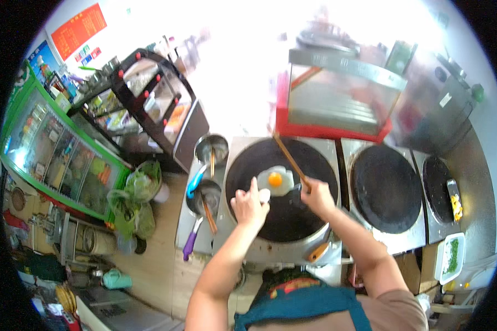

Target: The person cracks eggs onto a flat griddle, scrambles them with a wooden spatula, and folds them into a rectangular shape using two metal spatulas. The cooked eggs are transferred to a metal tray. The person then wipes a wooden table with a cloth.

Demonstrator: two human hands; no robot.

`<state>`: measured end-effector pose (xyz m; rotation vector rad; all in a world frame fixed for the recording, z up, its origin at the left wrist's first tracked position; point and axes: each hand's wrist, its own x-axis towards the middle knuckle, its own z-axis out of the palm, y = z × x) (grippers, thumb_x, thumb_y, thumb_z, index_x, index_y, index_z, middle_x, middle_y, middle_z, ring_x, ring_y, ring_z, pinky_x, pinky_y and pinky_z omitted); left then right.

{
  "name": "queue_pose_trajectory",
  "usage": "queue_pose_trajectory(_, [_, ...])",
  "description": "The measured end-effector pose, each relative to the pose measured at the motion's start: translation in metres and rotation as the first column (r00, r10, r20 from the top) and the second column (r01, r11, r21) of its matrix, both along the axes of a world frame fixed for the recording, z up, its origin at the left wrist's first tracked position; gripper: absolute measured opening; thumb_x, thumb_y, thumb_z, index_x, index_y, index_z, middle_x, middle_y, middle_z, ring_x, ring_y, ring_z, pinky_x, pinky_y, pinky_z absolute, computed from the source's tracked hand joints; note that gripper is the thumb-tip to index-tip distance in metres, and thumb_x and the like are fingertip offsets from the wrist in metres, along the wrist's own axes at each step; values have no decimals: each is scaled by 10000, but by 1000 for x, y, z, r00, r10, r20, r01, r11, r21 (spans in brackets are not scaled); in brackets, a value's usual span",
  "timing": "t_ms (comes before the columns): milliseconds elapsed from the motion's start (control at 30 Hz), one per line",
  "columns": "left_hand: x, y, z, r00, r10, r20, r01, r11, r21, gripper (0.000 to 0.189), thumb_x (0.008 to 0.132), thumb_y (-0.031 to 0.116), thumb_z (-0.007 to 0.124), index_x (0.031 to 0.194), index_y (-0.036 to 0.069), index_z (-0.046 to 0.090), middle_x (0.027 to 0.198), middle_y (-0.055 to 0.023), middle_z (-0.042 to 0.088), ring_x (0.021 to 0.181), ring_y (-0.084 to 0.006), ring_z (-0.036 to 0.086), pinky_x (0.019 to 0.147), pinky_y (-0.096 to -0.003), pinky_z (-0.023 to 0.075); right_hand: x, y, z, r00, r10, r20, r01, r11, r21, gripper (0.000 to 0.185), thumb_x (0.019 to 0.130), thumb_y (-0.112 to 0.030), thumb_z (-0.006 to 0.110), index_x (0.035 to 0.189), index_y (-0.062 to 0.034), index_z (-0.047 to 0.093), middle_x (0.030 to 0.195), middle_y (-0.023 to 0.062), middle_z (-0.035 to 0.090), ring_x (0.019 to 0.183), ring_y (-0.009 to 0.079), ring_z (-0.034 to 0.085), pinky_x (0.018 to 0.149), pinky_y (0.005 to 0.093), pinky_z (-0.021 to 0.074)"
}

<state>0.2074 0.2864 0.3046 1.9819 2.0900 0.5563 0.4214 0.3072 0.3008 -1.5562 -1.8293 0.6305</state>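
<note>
A cracked egg with an unbroken yolk (275, 179) lies on the round black griddle plate (290, 221) in front of me. Close to the egg's lower left edge, my left hand (249, 207) holds a white eggshell piece (264, 195), index finger extended. My right hand (318, 197), at the right part of the plate, grips a wooden stick (290, 159) that slants up to the left. A small metal edge shows beside that hand near the egg white; whether it belongs to a held tool, I cannot tell.
Two steel pots (212, 149) (203, 197) with wooden utensils stand left. A second griddle (386, 188) is at right, a third (438, 188) beyond it. A red-based glass case (335, 103) stands behind. A wooden-handled tool (319, 252) lies at the front edge; a tub of chopped greens (451, 258) sits lower right.
</note>
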Motion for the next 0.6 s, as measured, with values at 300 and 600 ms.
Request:
queue_pose_trajectory(300, [-13, -42, -14, -566, 341, 751, 468, 882, -48, 487, 914, 120, 548, 1368, 67, 379, 1119, -47, 604, 873, -117, 632, 787, -253, 529, -49, -54, 64, 818, 116, -563, -313, 911, -267, 559, 819, -34, 682, 1327, -22, 449, 1123, 66, 626, 535, 29, 499, 431, 182, 403])
queue_pose_trajectory(600, [-99, -199, -57, -680, 383, 626, 503, 864, 17, 675, 750, 163, 698, 1359, 88, 417, 1261, -143, 538, 873, -190, 536, 745, -283, 466, 4, -142, 12, 897, 69, -437, -304, 813, -496, 363, 953, -151, 499, 1307, -71, 507, 988, 85, 657, 679, 97, 565, 617, 242, 475])
